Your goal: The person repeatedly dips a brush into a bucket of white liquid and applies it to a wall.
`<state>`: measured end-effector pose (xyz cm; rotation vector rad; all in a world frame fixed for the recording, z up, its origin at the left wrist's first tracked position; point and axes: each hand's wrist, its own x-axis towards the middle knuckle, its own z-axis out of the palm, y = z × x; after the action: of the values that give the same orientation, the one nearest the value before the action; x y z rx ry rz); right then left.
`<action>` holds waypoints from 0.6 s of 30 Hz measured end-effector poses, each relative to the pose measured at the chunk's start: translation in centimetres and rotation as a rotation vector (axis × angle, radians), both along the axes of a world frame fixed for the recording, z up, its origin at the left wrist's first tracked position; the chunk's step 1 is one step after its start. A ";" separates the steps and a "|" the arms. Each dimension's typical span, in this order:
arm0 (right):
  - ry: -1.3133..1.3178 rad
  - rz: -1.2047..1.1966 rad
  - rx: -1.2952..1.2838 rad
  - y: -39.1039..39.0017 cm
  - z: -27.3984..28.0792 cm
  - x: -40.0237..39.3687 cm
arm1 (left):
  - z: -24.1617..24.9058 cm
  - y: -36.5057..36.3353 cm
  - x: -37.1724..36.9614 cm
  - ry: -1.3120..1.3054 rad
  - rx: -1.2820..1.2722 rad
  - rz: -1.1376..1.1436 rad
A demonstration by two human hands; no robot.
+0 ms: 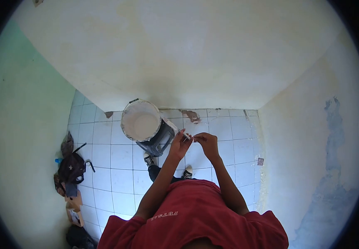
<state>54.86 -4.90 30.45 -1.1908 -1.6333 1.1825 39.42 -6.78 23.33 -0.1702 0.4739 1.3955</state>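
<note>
Both my hands meet in front of my body, above the tiled floor. My left hand [181,144] is closed around the handle of a paint tool [171,125], whose pale end points up and left towards the bucket. Beside it, my right hand [206,143] has its fingers bent and pinched together near the handle's lower end; what they hold, if anything, is too small to make out. Left of my hands, a bucket [141,121] with pale paint in it rests on a dark stool [156,143].
Walls rise ahead, a green one [25,124] at the left and a patchy one [312,145] at the right. A dark backpack [71,168], bags and a cardboard box [74,200] lie along the left wall. My shoes [187,172] are on the tiles just below the stool.
</note>
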 end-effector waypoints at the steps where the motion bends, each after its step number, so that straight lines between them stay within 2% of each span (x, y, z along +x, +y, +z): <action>1: 0.029 -0.001 -0.043 0.0 -0.2 0.4 | 0.0 0.0 0.3 0.003 -0.014 -0.002; 10: 0.160 -0.064 -0.148 0.7 -0.9 0.8 | 2.1 -1.7 -0.4 0.161 0.019 -0.051; 12: 0.012 -0.068 -0.178 0.9 -1.3 0.5 | 2.6 -2.2 -1.0 0.208 0.011 -0.062; 13: 0.017 -0.063 -0.177 0.9 -1.7 0.1 | 2.8 -2.5 -1.4 0.223 -0.002 -0.074; 18: 0.146 -0.057 -0.151 1.0 -1.9 -1.9 | 3.1 -2.6 -2.9 0.245 0.004 -0.099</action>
<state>53.00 -3.92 28.57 -1.2064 -1.4138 1.3430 36.49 -9.33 26.46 0.0283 0.6729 1.3260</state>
